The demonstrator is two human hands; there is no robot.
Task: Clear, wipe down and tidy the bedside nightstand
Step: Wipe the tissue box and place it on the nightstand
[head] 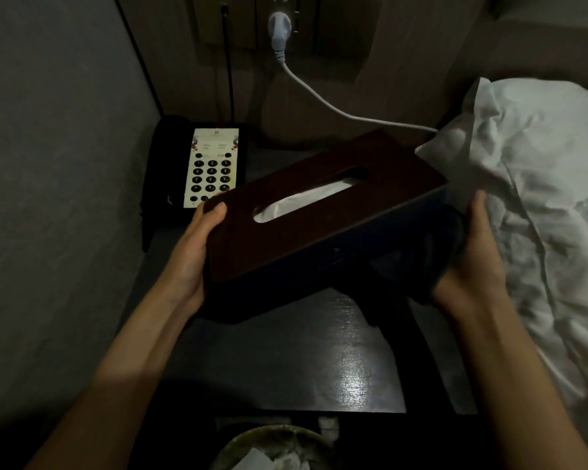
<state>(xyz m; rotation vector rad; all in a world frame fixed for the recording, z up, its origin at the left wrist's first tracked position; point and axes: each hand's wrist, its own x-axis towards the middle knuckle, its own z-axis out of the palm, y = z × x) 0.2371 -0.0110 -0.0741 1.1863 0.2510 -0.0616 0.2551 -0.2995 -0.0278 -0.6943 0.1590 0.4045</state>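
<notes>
Tissue box [319,212], dark wood, held tilted above the counter [286,361], clear of its surface, over the middle toward the right edge. White tissue shows in the top slot. Left hand [192,262] grips the box's near-left end, thumb curled over the lid. Right hand [469,259] clasps the right end together with a dark cloth [435,252]. Telephone [201,167] sits at the far left corner. White cable [336,110] runs from the wall socket toward the pillow [523,137] beyond the right edge.
</notes>
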